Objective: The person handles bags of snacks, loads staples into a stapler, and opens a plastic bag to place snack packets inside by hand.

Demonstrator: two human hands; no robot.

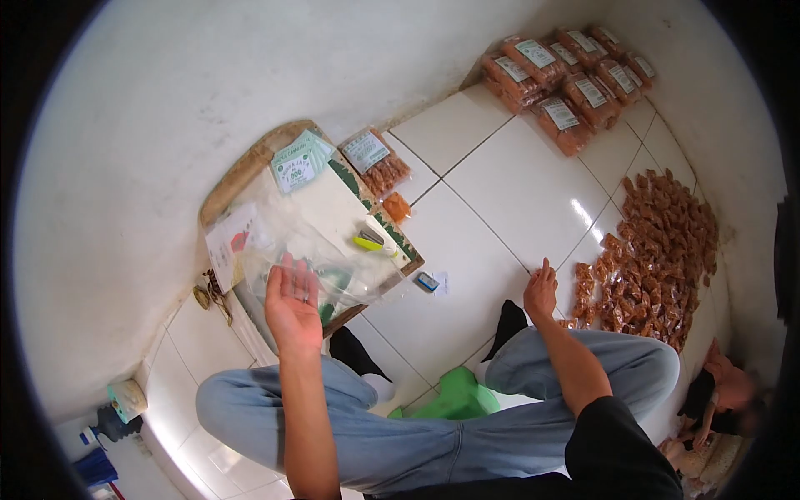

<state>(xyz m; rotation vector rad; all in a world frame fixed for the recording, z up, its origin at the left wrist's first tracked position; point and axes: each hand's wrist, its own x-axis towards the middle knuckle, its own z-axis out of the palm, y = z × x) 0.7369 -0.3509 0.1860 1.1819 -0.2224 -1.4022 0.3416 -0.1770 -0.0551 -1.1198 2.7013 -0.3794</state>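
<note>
My left hand (293, 310) is palm up with its fingers stretched out, at a clear plastic bag (321, 237) on the low wooden-edged table (242, 187). The fingers are not closed on the bag. Over the floor tiles, my right hand (542, 290) has its index finger extended and the others partly curled; nothing shows in it. Close to its right lies a heap of small brown snack packets (658, 250). A yellow-green stapler (375, 239) and printed labels (296, 167) rest on the table. Just off its corner sits a small blue box (428, 281).
A filled, labelled bag (375, 158) and a small orange packet (397, 207) lie beside the table. Several labelled bags (567, 117) are stacked against the far wall. A green stool (457, 396) stands between my legs. Another person (721, 387) is at lower right.
</note>
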